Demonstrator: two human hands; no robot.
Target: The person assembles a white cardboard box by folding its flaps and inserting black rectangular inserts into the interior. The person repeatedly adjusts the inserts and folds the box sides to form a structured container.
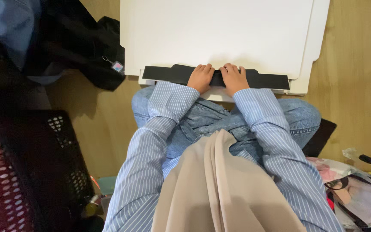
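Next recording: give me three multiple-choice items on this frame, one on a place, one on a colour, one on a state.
1. Where does the black strip lie?
A. along the white board's near edge
B. in the crate
C. on the lap

2. What colour is the perforated crate?
A. white
B. black
C. yellow

3. How are the hands placed?
A. both raised
B. one in a pocket
C. both pressing on the strip

Answers:
1 A, the strip runs along the white board.
2 B, its walls are black.
3 C, the left hand and right hand rest side by side on it.

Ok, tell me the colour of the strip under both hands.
Black; the strip shows best in the head view, against the white board.
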